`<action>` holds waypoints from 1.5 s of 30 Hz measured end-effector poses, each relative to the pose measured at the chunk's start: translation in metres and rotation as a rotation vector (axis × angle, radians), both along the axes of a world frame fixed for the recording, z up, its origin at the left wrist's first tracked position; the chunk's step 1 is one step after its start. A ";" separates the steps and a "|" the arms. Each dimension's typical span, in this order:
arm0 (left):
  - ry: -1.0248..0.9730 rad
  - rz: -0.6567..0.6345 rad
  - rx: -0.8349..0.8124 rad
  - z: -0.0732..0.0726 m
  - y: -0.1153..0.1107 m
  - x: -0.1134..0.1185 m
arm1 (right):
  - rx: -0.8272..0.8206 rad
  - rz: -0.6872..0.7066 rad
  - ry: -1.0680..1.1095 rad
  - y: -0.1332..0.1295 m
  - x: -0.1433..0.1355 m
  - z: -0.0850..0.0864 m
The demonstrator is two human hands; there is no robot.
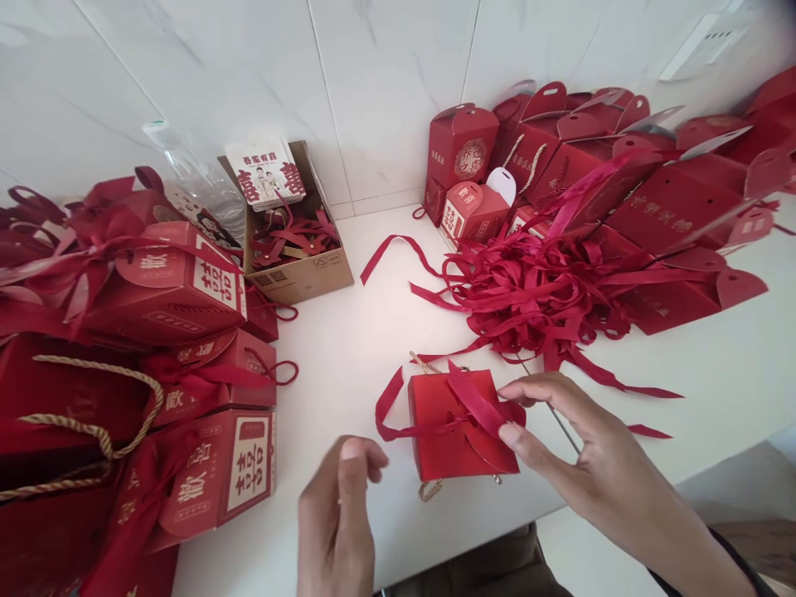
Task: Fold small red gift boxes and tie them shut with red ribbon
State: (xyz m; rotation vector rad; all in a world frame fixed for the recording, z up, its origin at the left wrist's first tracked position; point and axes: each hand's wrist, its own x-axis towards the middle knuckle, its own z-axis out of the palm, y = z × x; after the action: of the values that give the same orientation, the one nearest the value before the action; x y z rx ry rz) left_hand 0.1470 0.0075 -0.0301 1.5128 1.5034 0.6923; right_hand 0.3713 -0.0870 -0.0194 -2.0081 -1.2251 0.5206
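Observation:
A small red gift box (435, 402) stands on the white table (348, 356), with a dark-red ribbon (476, 398) tied in a bow on its top. Gold rope handles stick out at its back and front. My right hand (578, 448) is at the box's right side, thumb and index finger pinched round a loop of the bow. Left of the box, my left hand (348, 497) hovers with its fingers curled; nothing shows in them. One ribbon end curves up between this hand and the box.
Red boxes with bows (205, 473) are stacked at the left. Behind are a cardboard box (304, 282) of red pieces and a clear plastic bottle (208, 182). A heap of loose ribbons (535, 290) lies at the right, before more red boxes (659, 199). A tiled wall rises behind.

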 end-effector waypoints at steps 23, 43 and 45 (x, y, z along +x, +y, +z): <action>-0.682 -0.317 0.289 0.071 0.064 0.074 | 0.462 -0.036 0.176 0.068 -0.016 0.073; -0.485 -0.605 -0.039 0.074 0.048 0.066 | 0.507 0.102 0.154 0.067 -0.020 0.073; -0.488 -0.606 -0.022 0.073 0.051 0.065 | 0.518 0.087 0.173 0.066 -0.020 0.073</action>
State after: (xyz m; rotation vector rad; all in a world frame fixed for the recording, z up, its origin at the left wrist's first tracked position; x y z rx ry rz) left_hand 0.2116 0.0584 0.0428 1.5310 0.6372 0.6098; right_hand 0.3517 -0.0209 0.0535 -1.4509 -1.1975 0.3614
